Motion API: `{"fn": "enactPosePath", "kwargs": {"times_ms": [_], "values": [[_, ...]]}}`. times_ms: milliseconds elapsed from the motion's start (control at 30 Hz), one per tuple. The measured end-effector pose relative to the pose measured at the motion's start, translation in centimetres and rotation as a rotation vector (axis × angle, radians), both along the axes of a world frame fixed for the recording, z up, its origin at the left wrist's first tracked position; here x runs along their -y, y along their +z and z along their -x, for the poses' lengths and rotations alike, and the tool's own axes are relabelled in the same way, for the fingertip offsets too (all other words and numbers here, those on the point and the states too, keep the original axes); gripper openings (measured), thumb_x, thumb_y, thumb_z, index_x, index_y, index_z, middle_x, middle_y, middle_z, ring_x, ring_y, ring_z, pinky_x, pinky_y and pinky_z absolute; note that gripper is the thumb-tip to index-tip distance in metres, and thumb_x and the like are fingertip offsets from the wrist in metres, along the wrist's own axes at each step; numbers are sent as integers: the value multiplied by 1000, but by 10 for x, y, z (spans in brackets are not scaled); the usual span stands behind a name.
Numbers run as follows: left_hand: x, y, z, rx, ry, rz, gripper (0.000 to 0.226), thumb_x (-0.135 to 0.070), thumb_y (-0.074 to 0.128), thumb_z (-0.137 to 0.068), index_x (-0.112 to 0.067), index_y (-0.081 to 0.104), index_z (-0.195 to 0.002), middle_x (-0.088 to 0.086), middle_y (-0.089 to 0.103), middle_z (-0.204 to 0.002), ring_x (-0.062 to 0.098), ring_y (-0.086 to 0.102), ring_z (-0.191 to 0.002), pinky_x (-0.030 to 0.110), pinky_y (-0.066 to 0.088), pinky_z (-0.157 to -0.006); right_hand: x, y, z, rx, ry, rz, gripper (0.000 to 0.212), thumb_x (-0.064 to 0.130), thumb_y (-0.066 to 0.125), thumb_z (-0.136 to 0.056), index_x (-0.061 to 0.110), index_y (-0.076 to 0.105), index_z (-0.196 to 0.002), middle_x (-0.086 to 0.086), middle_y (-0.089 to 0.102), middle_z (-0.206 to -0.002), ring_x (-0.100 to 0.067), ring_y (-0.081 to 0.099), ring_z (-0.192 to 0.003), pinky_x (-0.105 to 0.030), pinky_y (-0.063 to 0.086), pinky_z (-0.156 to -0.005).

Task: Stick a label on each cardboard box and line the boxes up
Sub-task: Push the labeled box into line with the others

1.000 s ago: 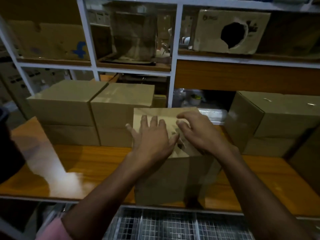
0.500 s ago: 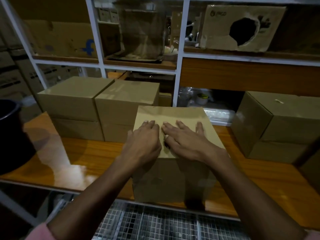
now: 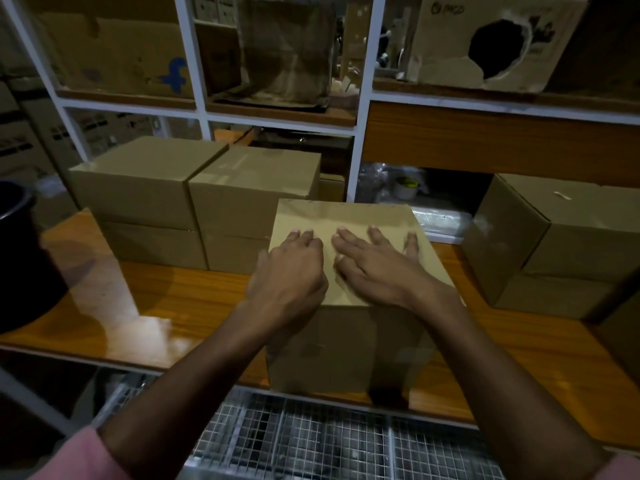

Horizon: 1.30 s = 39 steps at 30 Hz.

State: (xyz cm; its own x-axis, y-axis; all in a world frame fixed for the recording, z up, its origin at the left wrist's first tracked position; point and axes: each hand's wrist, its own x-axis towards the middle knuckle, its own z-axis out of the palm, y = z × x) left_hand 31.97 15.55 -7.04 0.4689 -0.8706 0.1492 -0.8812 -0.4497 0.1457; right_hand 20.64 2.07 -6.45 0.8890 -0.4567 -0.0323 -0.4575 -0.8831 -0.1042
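Since one second ago, both hands have come down flat on the top of the cardboard box (image 3: 346, 348), and since half a second ago they hardly change place. I see the left hand (image 3: 289, 277) resting on the near-left part of the box top, fingers a little bent, tips touching the cardboard, holding nothing. The right hand (image 3: 377, 266) lies beside it at 3 o'clock, fingers straight and spread, pressing on the top; it also holds nothing. Between the two hands I cannot make out a label clearly.

This box stands at the near edge of the bench (image 3: 166, 306), at the middle of the view. At 11 o'clock from it, two stacks of boxes (image 3: 194, 209) stand side by side, touching each other, each two boxes high. The right one of these is just behind the left corner of the front box. At 3 o'clock, well apart, another stack of boxes (image 3: 554, 244) stands, turned at an angle. A dark round container (image 3: 24, 258) is at 9 o'clock on the left end of the bench. Behind all, a white shelf frame (image 3: 360, 98) carries old cartons. Below the bench I see a wire grid (image 3: 311, 441).
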Motion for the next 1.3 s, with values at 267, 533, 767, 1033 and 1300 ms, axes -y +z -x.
{"fn": "enactPosePath", "kwargs": {"times_ms": [267,533,767,1033,1300], "values": [[1,-2,1,-14,-15,12,51,-25,41,-99,-13,40,-148,5,29,-164,23,25,-152,56,39,-112,-25,-3,24,30,-41,34,58,49,16,-106,33,14,-161,16,1,-169,-27,-1,-157,-74,-3,-115],[-6,1,1,5,-24,5,48,-25,40,-98,-14,45,-145,4,30,-164,24,25,-152,53,40,-111,-16,0,18,1,-132,17,60,52,15,-106,30,12,-161,13,-2,-169,-24,-2,-157,-75,-4,-114],[-3,5,5,3,-30,-31,48,-28,41,-99,-13,44,-145,6,31,-163,26,26,-151,58,39,-110,-41,-1,33,22,2,25,55,49,17,-106,38,9,-160,20,-1,-168,-23,-2,-157,-71,1,-116],[-6,5,6,1,-20,-2,48,-28,39,-98,-11,45,-143,5,34,-162,26,27,-150,56,43,-106,-46,-3,28,40,-99,63,60,49,17,-106,27,14,-161,7,2,-170,-24,0,-157,-68,4,-119],[-11,15,15,-64,26,68,41,-27,43,-102,-15,52,-139,7,44,-155,27,44,-140,49,44,-103,-46,-5,22,70,-207,38,67,58,18,-103,26,15,-161,3,4,-170,-20,2,-157,-62,3,-122]]}}
